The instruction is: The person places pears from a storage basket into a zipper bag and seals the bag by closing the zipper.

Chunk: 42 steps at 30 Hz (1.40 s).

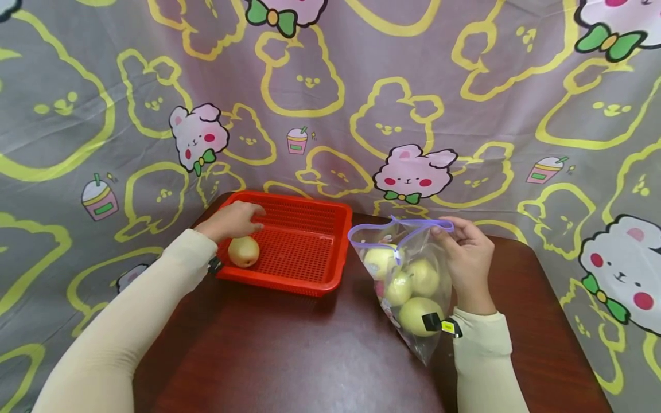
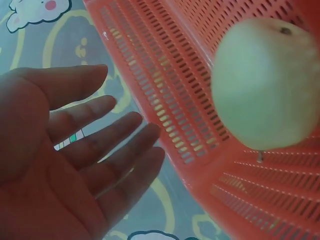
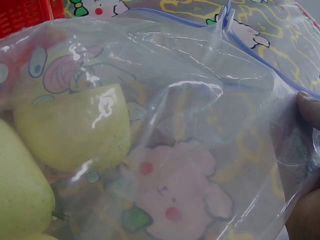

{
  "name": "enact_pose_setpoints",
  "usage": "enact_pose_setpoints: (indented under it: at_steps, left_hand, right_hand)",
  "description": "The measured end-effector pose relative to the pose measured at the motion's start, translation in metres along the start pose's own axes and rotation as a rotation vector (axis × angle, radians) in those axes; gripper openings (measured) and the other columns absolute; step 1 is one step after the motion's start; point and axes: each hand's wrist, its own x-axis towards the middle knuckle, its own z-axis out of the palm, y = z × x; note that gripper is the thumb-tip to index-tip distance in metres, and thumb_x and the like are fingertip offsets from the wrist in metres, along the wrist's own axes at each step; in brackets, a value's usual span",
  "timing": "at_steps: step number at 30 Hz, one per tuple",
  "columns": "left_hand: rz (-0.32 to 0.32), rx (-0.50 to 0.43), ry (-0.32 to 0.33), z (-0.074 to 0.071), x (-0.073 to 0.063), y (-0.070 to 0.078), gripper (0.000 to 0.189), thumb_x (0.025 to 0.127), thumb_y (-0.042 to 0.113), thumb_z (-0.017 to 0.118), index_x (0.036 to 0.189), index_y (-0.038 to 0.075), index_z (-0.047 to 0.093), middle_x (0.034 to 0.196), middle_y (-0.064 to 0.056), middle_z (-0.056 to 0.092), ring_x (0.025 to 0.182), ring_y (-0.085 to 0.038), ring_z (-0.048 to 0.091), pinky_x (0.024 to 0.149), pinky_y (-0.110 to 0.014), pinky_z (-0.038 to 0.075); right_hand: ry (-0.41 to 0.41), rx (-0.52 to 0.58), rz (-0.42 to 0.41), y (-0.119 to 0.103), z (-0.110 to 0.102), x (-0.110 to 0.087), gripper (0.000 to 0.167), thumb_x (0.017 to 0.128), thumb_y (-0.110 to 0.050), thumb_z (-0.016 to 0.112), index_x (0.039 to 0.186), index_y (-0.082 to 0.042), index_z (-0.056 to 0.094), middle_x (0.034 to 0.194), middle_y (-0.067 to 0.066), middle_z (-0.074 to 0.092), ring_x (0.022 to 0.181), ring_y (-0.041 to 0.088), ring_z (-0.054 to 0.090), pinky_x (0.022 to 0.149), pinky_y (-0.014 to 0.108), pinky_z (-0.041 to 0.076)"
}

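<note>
A single yellow pear (image 1: pixel 244 252) lies at the left end of the red plastic basket (image 1: pixel 330 275); the left wrist view shows this pear (image 2: pixel 265 85) close up with its stem. Just above it, my left hand (image 1: pixel 233 220) reaches over the basket's left side, fingers spread and holding nothing. On the right, a clear zip bag (image 1: pixel 379 235) with a purple edge hangs with its mouth apart. Several yellow-green pears (image 1: pixel 420 315) fill its lower part. My right hand (image 1: pixel 471 258) pinches the bag's rim between thumb and fingers; in the right wrist view only its thumb and part of the fingers show.
A dark brown table (image 1: pixel 289 350) carries the basket. Behind and at both sides hangs a grey curtain (image 1: pixel 330 74) printed with cartoon bears and rabbits. The basket stands against the curtain at the back left.
</note>
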Motion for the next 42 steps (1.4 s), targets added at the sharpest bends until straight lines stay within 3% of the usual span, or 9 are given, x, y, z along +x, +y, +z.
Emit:
enact_pose_setpoints:
  at_steps: [11, 20, 25, 27, 30, 33, 35, 38, 42]
  left_hand:
    - [-0.084, 0.038, -0.067, 0.002, 0.003, -0.015, 0.051, 0.091, 0.030, 0.067, 0.130, -0.001, 0.058, 0.128, -0.021, 0.059, 0.114, -0.036, 0.056, 0.096, -0.056, 0.042]
    - [-0.111, 0.044, -0.214, -0.004, 0.013, -0.029, 0.061, 0.092, 0.038, 0.065, 0.133, -0.005, 0.054, 0.132, -0.023, 0.055, 0.121, -0.041, 0.050, 0.097, -0.056, 0.040]
    - [-0.133, -0.011, -0.306, -0.009, 0.018, -0.029, 0.062, 0.092, 0.038, 0.066, 0.130, -0.010, 0.053, 0.123, -0.023, 0.058, 0.101, -0.033, 0.059, 0.081, -0.044, 0.051]
    - [-0.142, -0.045, -0.355, -0.011, 0.018, -0.028, 0.056, 0.092, 0.037, 0.065, 0.125, -0.007, 0.057, 0.111, -0.020, 0.061, 0.086, -0.028, 0.060, 0.069, -0.037, 0.052]
    - [-0.177, -0.075, -0.403, -0.010, 0.021, -0.027, 0.040, 0.093, 0.036, 0.065, 0.101, -0.003, 0.063, 0.084, -0.011, 0.059, 0.068, -0.021, 0.059, 0.057, -0.029, 0.051]
    - [-0.216, -0.063, -0.407, -0.009, 0.024, -0.029, 0.035, 0.092, 0.036, 0.065, 0.081, 0.003, 0.058, 0.067, -0.004, 0.050, 0.056, -0.018, 0.056, 0.051, -0.026, 0.047]
    - [-0.240, -0.028, -0.399, -0.009, 0.026, -0.030, 0.035, 0.091, 0.036, 0.065, 0.079, 0.004, 0.059, 0.066, -0.003, 0.053, 0.056, -0.017, 0.056, 0.053, -0.026, 0.047]
    - [-0.301, 0.038, -0.404, -0.011, 0.025, -0.030, 0.039, 0.089, 0.040, 0.065, 0.088, 0.001, 0.066, 0.076, -0.007, 0.061, 0.069, -0.020, 0.058, 0.063, -0.031, 0.048]
    - [-0.394, 0.128, -0.479, -0.014, 0.024, -0.026, 0.056, 0.087, 0.052, 0.063, 0.102, -0.002, 0.068, 0.097, -0.013, 0.065, 0.095, -0.028, 0.058, 0.083, -0.039, 0.048]
  right_hand:
    - [-0.008, 0.002, 0.001, -0.001, -0.001, 0.001, 0.025, 0.081, 0.014, 0.070, 0.102, 0.022, 0.061, 0.082, 0.007, 0.072, 0.071, 0.013, 0.069, 0.066, 0.024, 0.055]
    - [-0.005, 0.005, 0.002, 0.003, -0.003, 0.001, 0.026, 0.080, 0.014, 0.071, 0.102, 0.023, 0.060, 0.082, 0.007, 0.072, 0.071, 0.013, 0.069, 0.066, 0.024, 0.055]
    - [0.002, 0.004, 0.004, 0.003, -0.003, 0.001, 0.027, 0.080, 0.014, 0.071, 0.102, 0.023, 0.060, 0.082, 0.007, 0.072, 0.072, 0.013, 0.069, 0.066, 0.023, 0.055]
    - [0.007, 0.000, 0.007, 0.002, -0.003, 0.001, 0.027, 0.080, 0.014, 0.071, 0.102, 0.023, 0.060, 0.082, 0.006, 0.072, 0.072, 0.012, 0.069, 0.066, 0.023, 0.055]
    - [0.008, 0.003, 0.013, 0.001, -0.003, 0.000, 0.027, 0.080, 0.014, 0.071, 0.103, 0.023, 0.059, 0.082, 0.006, 0.072, 0.072, 0.012, 0.069, 0.066, 0.023, 0.055]
    - [0.009, 0.003, 0.015, 0.001, -0.003, 0.000, 0.026, 0.080, 0.014, 0.071, 0.103, 0.023, 0.059, 0.082, 0.006, 0.072, 0.071, 0.012, 0.069, 0.065, 0.024, 0.055]
    - [0.009, 0.002, 0.015, 0.001, -0.003, 0.000, 0.027, 0.080, 0.014, 0.071, 0.103, 0.023, 0.059, 0.082, 0.006, 0.072, 0.071, 0.012, 0.069, 0.066, 0.024, 0.055]
    - [0.004, 0.005, 0.011, 0.001, -0.002, 0.000, 0.026, 0.080, 0.015, 0.070, 0.103, 0.024, 0.059, 0.082, 0.006, 0.072, 0.071, 0.012, 0.069, 0.066, 0.024, 0.055]
    - [0.004, 0.008, 0.004, 0.001, -0.003, 0.001, 0.027, 0.080, 0.015, 0.070, 0.102, 0.025, 0.058, 0.082, 0.006, 0.072, 0.071, 0.012, 0.069, 0.066, 0.023, 0.055]
